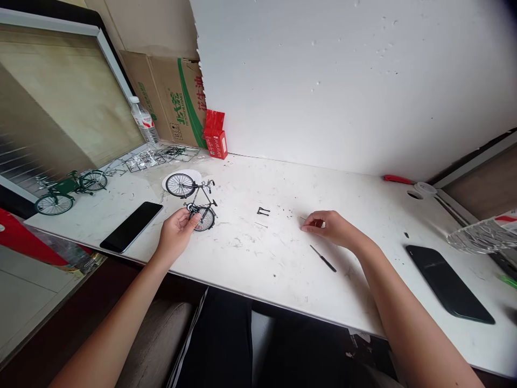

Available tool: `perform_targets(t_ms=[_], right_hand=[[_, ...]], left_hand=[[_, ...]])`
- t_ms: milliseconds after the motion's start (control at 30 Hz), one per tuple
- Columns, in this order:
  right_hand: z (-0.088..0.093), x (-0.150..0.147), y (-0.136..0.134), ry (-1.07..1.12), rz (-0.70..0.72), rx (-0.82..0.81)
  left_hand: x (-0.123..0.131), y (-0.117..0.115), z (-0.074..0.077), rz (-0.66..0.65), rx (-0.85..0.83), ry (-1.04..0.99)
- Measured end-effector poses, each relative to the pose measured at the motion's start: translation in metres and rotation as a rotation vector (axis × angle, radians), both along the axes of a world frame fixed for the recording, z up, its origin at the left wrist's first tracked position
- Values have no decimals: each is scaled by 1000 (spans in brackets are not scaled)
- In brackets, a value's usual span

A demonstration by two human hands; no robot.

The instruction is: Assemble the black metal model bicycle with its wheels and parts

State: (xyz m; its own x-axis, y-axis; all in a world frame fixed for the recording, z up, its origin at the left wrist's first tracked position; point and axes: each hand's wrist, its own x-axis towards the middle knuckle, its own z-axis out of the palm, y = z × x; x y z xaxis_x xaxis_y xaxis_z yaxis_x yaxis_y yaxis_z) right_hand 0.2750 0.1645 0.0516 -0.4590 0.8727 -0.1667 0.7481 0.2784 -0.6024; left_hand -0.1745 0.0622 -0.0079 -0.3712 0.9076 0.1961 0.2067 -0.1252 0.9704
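Left hand [174,233] grips model bicycle [196,200] (right hand [329,226] rests on table [278,269])

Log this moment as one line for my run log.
left hand: grips black bike by near wheel | right hand: curled, resting on table, grasp unclear | nearby: thin tool, black bracket

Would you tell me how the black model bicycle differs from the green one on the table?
The black model bicycle has a dark frame; the green model bicycle has a green one. The left hand holds the black one's near wheel; the green one stands untouched, farther left. Both are upright, spoked-wheel miniatures.
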Motion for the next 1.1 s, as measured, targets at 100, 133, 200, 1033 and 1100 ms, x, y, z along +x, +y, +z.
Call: perform_targets(t_ms=[100,133,200,1033,1100], right_hand=[[-2,0,1,-18,-5,-4],[-2,0,1,-23,-8,-8],[-4,0,1,-31,-14,-14],[-8,-5,-1,-38,-89,-1],[-8,-5,-1,-43,-89,1]], left_hand=[[-1,1,-2,9,18,-4],[-1,1,-2,11,20,-4],[-2,1,-3,14,20,3],[-4,2,-5,18,9,14],[-4,1,-5,16,2,13]])
